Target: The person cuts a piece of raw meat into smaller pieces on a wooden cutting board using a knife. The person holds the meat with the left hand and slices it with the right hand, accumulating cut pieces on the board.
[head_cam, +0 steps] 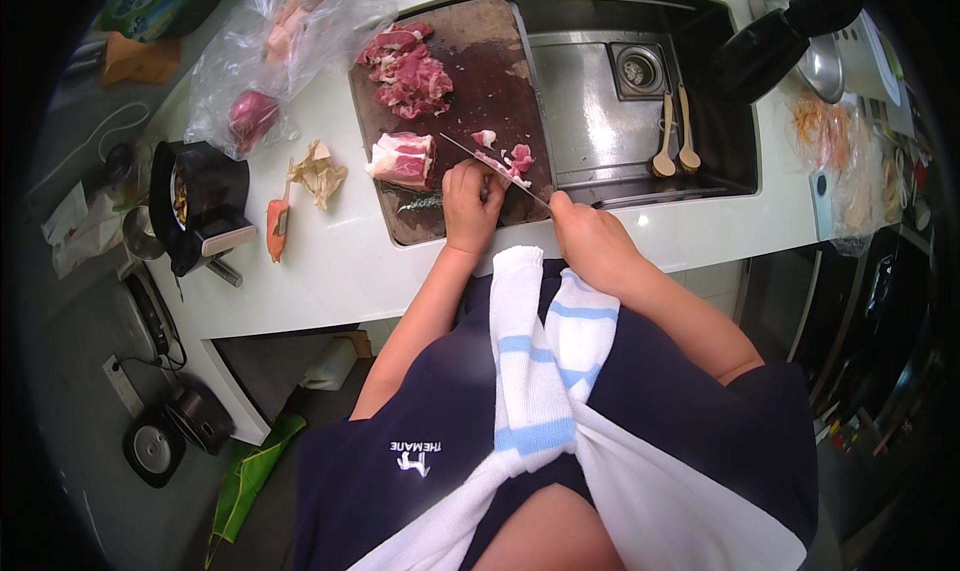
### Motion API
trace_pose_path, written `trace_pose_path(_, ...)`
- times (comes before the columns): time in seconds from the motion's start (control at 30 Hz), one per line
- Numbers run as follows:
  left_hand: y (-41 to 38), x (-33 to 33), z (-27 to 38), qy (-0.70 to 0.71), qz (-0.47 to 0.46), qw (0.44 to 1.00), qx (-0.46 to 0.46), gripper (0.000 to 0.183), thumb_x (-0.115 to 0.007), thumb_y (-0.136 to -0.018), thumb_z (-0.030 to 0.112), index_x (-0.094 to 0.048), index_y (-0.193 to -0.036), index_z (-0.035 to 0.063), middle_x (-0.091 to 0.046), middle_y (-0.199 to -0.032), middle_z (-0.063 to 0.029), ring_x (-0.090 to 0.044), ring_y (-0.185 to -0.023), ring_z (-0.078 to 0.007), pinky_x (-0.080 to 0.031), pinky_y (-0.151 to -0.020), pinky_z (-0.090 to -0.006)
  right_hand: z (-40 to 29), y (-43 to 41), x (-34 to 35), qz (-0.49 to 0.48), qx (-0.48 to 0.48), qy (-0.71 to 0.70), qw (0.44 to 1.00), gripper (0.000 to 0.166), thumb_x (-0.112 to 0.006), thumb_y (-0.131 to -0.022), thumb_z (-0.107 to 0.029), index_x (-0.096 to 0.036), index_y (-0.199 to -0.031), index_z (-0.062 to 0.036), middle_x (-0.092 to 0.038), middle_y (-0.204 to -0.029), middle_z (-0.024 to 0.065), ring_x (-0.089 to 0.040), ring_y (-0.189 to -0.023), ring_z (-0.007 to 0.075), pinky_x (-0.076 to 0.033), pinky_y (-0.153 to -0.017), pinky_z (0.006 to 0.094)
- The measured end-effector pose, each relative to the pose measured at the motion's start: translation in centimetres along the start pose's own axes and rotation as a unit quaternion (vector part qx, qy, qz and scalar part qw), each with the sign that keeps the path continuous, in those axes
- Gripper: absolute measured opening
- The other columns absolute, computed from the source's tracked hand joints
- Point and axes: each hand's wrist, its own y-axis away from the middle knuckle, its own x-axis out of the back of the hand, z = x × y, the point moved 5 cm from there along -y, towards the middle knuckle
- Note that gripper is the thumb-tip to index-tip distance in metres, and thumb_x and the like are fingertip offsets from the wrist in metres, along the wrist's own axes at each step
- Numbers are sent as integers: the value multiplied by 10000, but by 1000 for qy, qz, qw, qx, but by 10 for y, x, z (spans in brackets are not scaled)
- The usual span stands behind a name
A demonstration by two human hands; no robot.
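My right hand [592, 237] grips a knife, its handle hidden in the fist. The thin knife blade [469, 151] points to the far left, low over a wooden cutting board [495, 83]. On the near side of the blade, my left hand [472, 203] has its fingers curled against a strip of raw meat [504, 168]; its fingertips are partly hidden. Small meat scraps [520, 157] lie beyond the blade. Left of it sits a thick block of fatty red meat [403, 158]. A heap of sliced meat [409, 72] covers the board's far left.
The board lies beside a steel sink [581, 120] holding two wooden-handled brushes [664, 139]. On the left counter are a red onion [253, 117] on a plastic bag [217, 68], crumpled paper [319, 173], an orange-handled tool [277, 229] and a black container [199, 196]. A plastic-wrapped package [847, 173] lies at right.
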Motion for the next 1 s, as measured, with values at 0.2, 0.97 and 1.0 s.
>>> trace_pose_path(0.2, 0, -3, -2, -5, -10, 1000, 8, 131, -647, -732, 29, -580, -843, 51, -580, -882, -111, -525, -823, -319, -430, -744, -405, 1, -7, -7, -9, 7, 10, 1000, 111, -475, -822, -15, -448, -917, 37, -628, -757, 249, -645, -728, 423, -518, -640, 490)
trace_pose_path(0.97, -2, -5, -5, 0, -15, 1000, 6, 145, -664, -733, 68, -571, -842, 46, -537, -812, -117, -507, -778, -327, -428, -705, -418, 3, -22, -15, 23, 21, 36, 999, 113, -464, -843, -39, -472, -938, 21, -640, -725, 234, -658, -696, 406, -529, -602, 483)
trace_pose_path(1.0, -3, -4, -2, 2, -12, 1000, 0, 144, -660, -733, 63, -574, -847, 46, -541, -817, -118, -507, -778, -328, -429, -705, -419, -1, -33, -17, 36, 30, 36, 998, 115, -464, -844, -42, -474, -939, 22, -641, -722, 232, -659, -696, 405, -530, -601, 484)
